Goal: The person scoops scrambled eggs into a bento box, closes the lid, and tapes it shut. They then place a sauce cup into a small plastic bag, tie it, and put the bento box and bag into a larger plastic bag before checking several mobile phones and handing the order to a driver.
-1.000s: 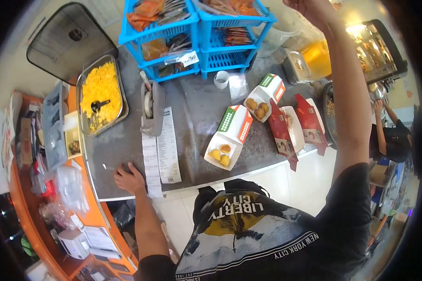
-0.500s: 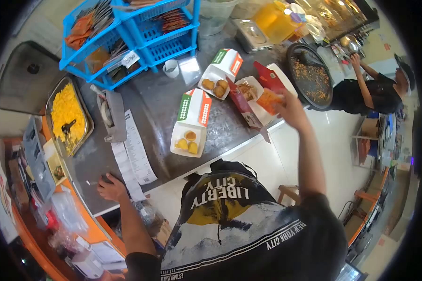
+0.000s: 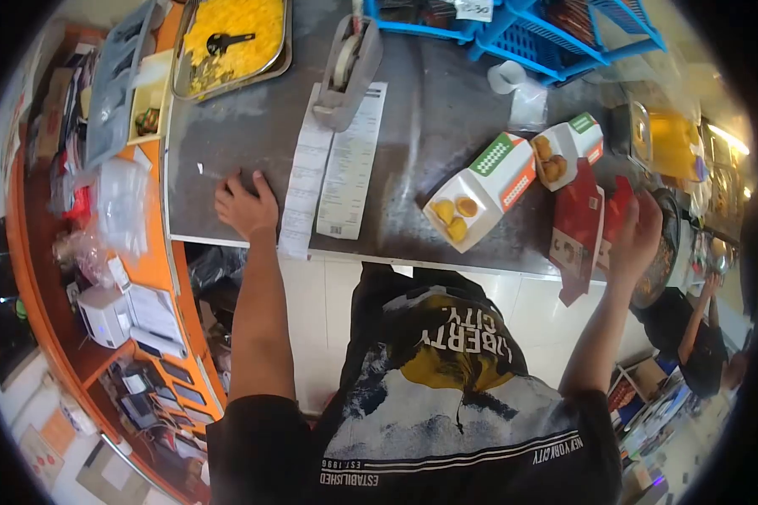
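My left hand (image 3: 248, 204) lies on the dark metal counter with its fingers spread, holding nothing, left of two long printed receipts (image 3: 349, 172). At the counter's right end, my right hand (image 3: 637, 236) closes around the right side of a red takeaway box (image 3: 579, 220). The box's contents are hidden from this angle. Left of it, an open white box with green and orange print (image 3: 480, 189) holds several round golden pieces (image 3: 457, 220). A second such box (image 3: 577, 139) stands behind, also with golden pieces in it.
A grey tape dispenser (image 3: 343, 76) stands on the receipts. Behind are a tray (image 3: 286, 63) of yellow food with a black scoop, blue baskets (image 3: 522, 42) and a white cup (image 3: 505, 77). A round dark pan (image 3: 661, 278) and a co-worker (image 3: 691, 337) are at right.
The view has swung left, showing more of the left shelves. My right hand has moved from over the red box to its right side; the orange piece it held is out of sight.
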Demonstrator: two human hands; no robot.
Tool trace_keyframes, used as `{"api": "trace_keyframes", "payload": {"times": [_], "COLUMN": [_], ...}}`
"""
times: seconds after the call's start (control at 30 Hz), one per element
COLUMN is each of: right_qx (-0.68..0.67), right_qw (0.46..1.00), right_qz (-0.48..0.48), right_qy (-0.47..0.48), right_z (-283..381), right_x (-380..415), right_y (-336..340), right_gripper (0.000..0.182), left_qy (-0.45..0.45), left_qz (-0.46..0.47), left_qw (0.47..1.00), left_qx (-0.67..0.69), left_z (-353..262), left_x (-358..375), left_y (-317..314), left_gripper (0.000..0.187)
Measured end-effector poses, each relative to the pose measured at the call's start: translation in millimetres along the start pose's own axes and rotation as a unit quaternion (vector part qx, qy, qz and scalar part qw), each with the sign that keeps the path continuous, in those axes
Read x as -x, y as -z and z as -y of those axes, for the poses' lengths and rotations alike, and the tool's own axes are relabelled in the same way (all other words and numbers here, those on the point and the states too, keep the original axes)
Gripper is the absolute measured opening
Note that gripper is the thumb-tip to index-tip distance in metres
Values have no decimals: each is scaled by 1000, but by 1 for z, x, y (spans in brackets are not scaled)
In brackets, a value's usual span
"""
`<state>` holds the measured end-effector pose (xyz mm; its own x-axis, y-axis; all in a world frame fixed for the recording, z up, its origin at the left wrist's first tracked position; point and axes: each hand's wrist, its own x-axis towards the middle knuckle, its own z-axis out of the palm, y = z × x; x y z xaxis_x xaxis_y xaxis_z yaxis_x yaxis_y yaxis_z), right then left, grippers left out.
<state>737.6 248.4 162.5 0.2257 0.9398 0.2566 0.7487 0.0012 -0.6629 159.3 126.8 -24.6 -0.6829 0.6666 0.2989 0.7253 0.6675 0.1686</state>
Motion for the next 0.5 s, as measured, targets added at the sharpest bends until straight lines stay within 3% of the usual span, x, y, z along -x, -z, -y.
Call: {"api": "trace_keyframes", "payload": {"times": [0.03,0.07,0.1,0.17,0.2,0.3,0.4,0.5], "right_qx": [-2,-20,-96,-117,-82,56,114,87], "right_qw": [999,985,959,879,869,837,820,816], "right_qz": [22,105,227,373,365,416,443,462], "right_qy": [40,134,141,275,322,352,345,337], "right_z": [40,95,106,137,136,154,155,149], "right_x": [6,21,34,63,83,130,158,155], "right_y": [-19,-44,-71,-145,-190,-272,-284,-276], "right_gripper": [28,24,24,41,49,72,80,80], "left_qy": [1,4,6,8,9,8,6,7], "left_qz": [4,8,12,15,16,17,19,19], "left_qw": [1000,1000,1000,1000,1000,1000,1000,1000], "left_qx": [1,3,6,11,13,13,8,7], "left_z": [-1,-2,-2,-2,-2,-2,-2,-3], "left_x": [0,0,0,-1,-1,0,-1,-1], "left_y": [1,1,2,2,2,4,3,3], "left_gripper": [51,51,51,51,51,52,52,52]}}
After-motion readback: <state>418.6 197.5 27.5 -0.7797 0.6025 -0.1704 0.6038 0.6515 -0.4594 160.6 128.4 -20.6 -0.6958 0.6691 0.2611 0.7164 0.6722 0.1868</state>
